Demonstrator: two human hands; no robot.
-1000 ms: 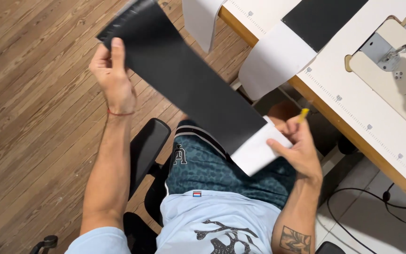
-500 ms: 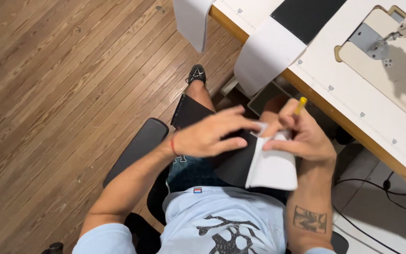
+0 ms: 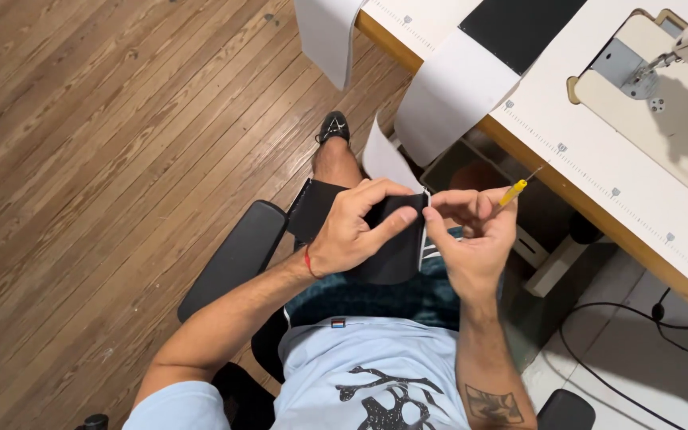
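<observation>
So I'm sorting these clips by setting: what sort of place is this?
Probably a sewing workshop. A sewing machine sits in a white table with ruler marks along its edge, fabric strips hang over it, and the seated person holds black fabric.

I see a white table (image 3: 599, 135) with a wooden edge. A sewing machine (image 3: 678, 56) sits on it. Left of the sewing machine lies a black cloth (image 3: 519, 24). White cloth strips (image 3: 451, 95) lie beside that and hang off the edge, over the wooden floor (image 3: 105, 143).
</observation>
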